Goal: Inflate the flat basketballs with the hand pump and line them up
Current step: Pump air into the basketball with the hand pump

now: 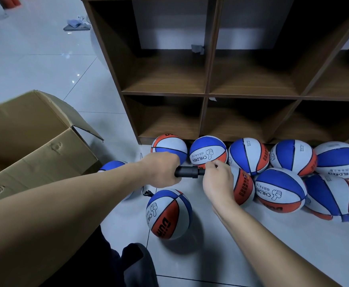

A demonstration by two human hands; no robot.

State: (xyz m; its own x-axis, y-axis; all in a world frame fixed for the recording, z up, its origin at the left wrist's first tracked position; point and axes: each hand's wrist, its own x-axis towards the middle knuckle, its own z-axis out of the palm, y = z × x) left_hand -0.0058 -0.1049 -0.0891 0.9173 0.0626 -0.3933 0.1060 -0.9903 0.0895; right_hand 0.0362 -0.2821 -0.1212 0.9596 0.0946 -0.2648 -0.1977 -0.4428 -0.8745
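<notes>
On the tiled floor (pixel 273 245) before a wooden shelf (pixel 208 94) lay basketballs (pixel 280 190); the left hand (pixel 161 169) gripped a black pump (pixel 187 172), the right hand (pixel 218 179) pinching its end.

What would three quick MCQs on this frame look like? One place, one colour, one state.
1. Where is the cardboard box?
A. Left of the shelf unit
B. Inside a shelf cubby
C. On top of the balls

2. What colour is the hand pump?
A. Yellow
B. Black
C. Green

3. What is the left hand doing?
A. Hanging idle
B. Gripping the pump
C. Lifting a ball

Answers:
1 A: the box sits on the floor left of the wooden shelf unit.
2 B: the barrel between the hands is black.
3 B: its fingers wrap one end, while the right hand holds the other end.
</notes>
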